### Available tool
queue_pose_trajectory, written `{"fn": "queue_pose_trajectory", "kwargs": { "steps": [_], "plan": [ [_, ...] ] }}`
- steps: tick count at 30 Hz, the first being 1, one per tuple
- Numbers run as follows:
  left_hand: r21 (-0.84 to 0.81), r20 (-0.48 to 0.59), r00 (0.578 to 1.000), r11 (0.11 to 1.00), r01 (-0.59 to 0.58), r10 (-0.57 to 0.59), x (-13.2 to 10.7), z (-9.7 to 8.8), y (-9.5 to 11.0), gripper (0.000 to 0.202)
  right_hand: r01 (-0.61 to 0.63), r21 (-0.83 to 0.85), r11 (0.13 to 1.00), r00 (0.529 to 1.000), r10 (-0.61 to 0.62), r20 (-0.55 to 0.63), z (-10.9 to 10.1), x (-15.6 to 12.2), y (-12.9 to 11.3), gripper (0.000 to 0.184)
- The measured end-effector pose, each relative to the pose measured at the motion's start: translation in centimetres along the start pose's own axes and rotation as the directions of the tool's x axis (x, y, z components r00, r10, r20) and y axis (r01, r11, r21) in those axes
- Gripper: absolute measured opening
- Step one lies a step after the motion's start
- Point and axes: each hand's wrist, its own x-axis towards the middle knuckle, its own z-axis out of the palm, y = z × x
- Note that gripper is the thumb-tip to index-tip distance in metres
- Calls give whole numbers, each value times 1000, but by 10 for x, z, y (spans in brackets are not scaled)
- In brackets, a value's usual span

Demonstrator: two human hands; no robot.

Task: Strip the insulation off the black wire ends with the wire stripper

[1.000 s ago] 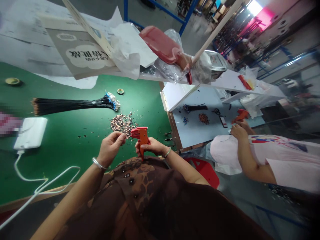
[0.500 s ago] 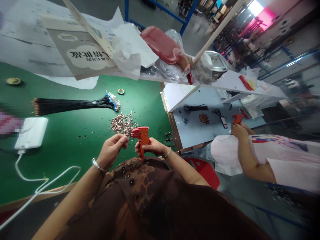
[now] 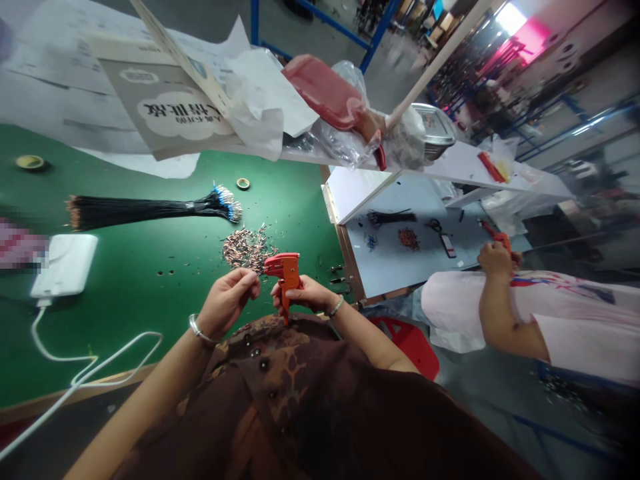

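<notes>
A wire stripper [image 3: 286,273] being gripped in the right hand [image 3: 305,295], near the right edge of the green worktop [image 3: 150,280], the left hand [image 3: 227,300] being held in a narrow pinch beside the stripper's head, its contents too small to tell, wire scraps [image 3: 245,248] being piled just beyond

Left hand [image 3: 228,299] shifted in toward orange stripper [image 3: 286,280]; gap to its head reduced. Co-worker's hand [image 3: 495,261] moved right and raised; orange tool [image 3: 498,239] carried with it, now tilted differently.
</notes>
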Motion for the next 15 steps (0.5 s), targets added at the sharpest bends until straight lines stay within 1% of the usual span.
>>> {"fn": "queue_pose_trajectory", "kwargs": {
  "steps": [4,12,15],
  "plan": [
    [12,-1,1000,1000,-3,3,0,0,-2,30,-8,-5,1000,1000,8,11,0,0,0,58],
    [47,-95,994,997,-54,58,1,-2,-6,28,-14,-28,1000,999,16,48,1,1,-1,53],
    [88,-106,991,993,-78,87,0,-3,-5,28,3,-31,1000,998,-1,57,1,1,0,50]
  ]
}}
